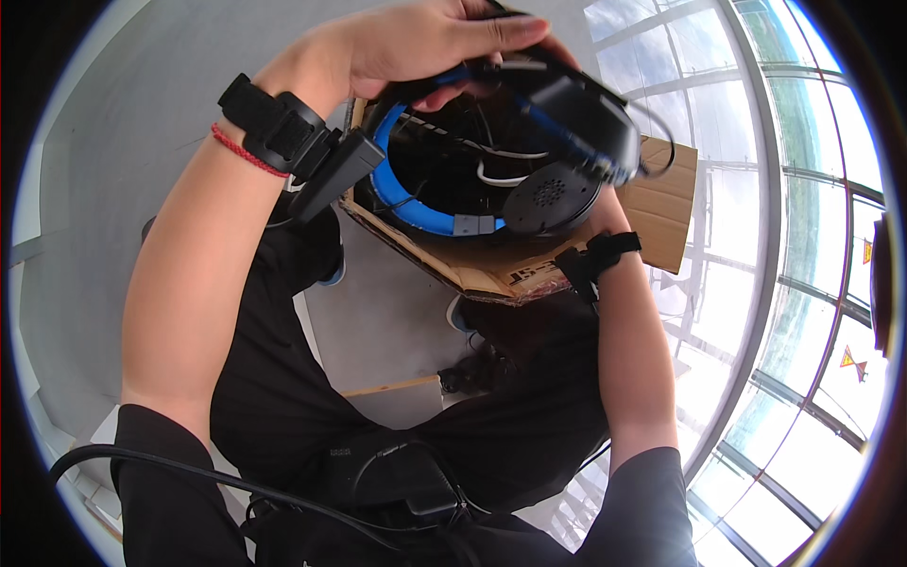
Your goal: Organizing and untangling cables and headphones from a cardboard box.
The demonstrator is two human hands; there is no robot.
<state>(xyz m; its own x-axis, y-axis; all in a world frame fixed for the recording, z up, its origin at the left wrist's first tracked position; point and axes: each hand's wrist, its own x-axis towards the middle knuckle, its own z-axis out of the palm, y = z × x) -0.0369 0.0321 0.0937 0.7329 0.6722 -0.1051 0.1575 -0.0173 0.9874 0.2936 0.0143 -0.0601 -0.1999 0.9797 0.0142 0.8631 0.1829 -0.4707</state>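
A black over-ear headset with a blue inner headband (413, 211) is held above an open cardboard box (489, 273). My left hand (418, 46) grips its upper side, thumb stretched along the top. One round earcup (553, 198) with a perforated centre hangs at the lower right of the band. Above it, a glossy black part with blue trim (581, 117), seemingly the other earcup, is slightly blurred. My right hand (606, 207) reaches up behind these parts, mostly hidden, so its grip does not show. White cables (506, 177) show in the dark space within the band.
A box flap (662, 205) sticks out to the right. The box stands just beyond my knees, above a grey floor (382, 312). Dark cables (482, 368) lie near my right leg. A thick black cable (170, 461) crosses my left sleeve. Tall windows (815, 248) line the right side.
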